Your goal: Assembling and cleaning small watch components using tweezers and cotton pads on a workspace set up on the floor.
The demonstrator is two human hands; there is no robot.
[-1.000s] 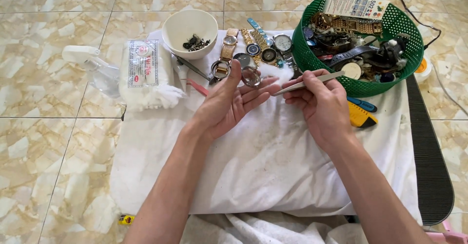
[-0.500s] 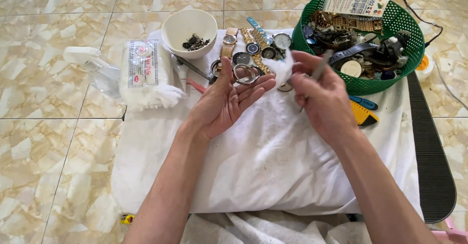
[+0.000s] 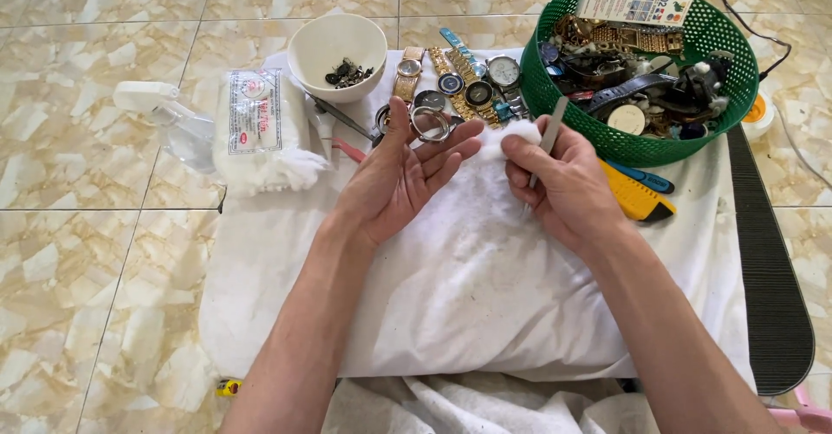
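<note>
My left hand (image 3: 403,178) lies palm up over the white cloth (image 3: 468,287), fingers spread, with a round silver watch case (image 3: 431,124) resting on the fingertips. My right hand (image 3: 563,182) is curled beside it, pinching a wad of white cotton (image 3: 511,135) between thumb and fingers while also gripping metal tweezers (image 3: 549,139) that point up and away. The two hands are close but not touching.
A row of wristwatches (image 3: 468,83) lies beyond the hands. A green basket (image 3: 637,143) of watch parts stands at the right, a white bowl (image 3: 338,48) with small dark parts at the left, a cotton pack (image 3: 260,126), a spray bottle (image 3: 165,113), a yellow cutter (image 3: 633,195).
My right hand turned the tweezers from lying level toward my left palm to pointing upright, and took up the cotton wad. My left hand stayed open under the watch case.
</note>
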